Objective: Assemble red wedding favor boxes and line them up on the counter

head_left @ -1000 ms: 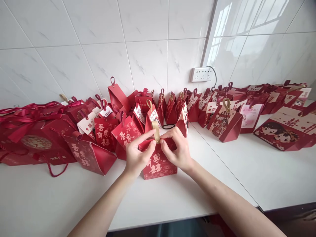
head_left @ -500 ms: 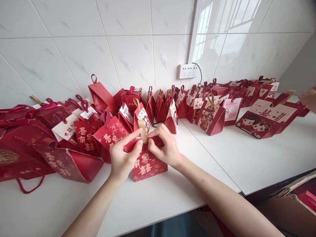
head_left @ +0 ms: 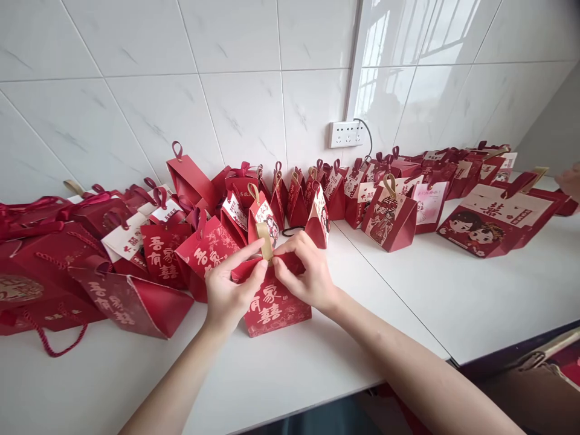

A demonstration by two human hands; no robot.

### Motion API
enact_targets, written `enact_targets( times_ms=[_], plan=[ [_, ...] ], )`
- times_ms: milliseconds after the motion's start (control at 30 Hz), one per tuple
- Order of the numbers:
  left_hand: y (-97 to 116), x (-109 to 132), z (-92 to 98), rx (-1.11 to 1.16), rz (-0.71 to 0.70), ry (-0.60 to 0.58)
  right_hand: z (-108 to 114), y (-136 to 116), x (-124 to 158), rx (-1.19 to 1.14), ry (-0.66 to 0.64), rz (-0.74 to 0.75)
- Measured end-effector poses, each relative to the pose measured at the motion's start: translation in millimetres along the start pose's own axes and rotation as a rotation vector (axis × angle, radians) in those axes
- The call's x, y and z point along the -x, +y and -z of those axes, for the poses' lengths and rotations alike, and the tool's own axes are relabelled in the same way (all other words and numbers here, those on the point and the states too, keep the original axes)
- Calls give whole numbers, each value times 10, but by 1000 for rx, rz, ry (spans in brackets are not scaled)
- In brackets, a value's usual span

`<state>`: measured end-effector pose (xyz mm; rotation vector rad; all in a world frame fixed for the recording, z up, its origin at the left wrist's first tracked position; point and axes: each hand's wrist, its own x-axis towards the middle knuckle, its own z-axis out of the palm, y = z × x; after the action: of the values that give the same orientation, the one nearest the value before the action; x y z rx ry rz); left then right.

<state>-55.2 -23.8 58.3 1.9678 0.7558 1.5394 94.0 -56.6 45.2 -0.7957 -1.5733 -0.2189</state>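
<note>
A red box (head_left: 283,311) with pale characters stands on the white table in front of me. A gold ribbon loop (head_left: 264,241) rises from its top edge. My left hand (head_left: 235,290) pinches the loop's base from the left, thumb low and index finger higher. From the right, my right hand (head_left: 303,269) has its thumb and index finger together at the ribbon's base, against the box top. The fingers cover part of that top edge. Close behind stands a small red box (head_left: 263,217) with its own gold loop.
Red gift boxes with ribbon loops line the tiled wall. A large red bag (head_left: 40,290) is at left, a wider printed box (head_left: 493,220) at right. A socket strip (head_left: 347,134) is on the wall. Another person's hand (head_left: 568,181) shows at the right edge.
The whole view has shifted slightly, so things sit a little lower and further right. Both hands keep almost the same hold at the ribbon and box top.
</note>
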Motion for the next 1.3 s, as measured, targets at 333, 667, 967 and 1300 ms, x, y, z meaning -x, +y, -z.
enact_targets(
  times_ms=[333, 667, 967, 1300],
  plan=[
    [54, 12, -29, -58, -1, 13, 5, -21, -3, -5, 5, 5],
    [49, 7, -15, -58, -12, -22, 4, -21, 7, 7, 5, 1],
    [57, -12, 48, 79, -30, -151, 22, -29, 13, 49, 10, 25],
    [62, -3, -1, 39, -14, -100, 19, -24, 16, 44, 9, 19]
  ],
)
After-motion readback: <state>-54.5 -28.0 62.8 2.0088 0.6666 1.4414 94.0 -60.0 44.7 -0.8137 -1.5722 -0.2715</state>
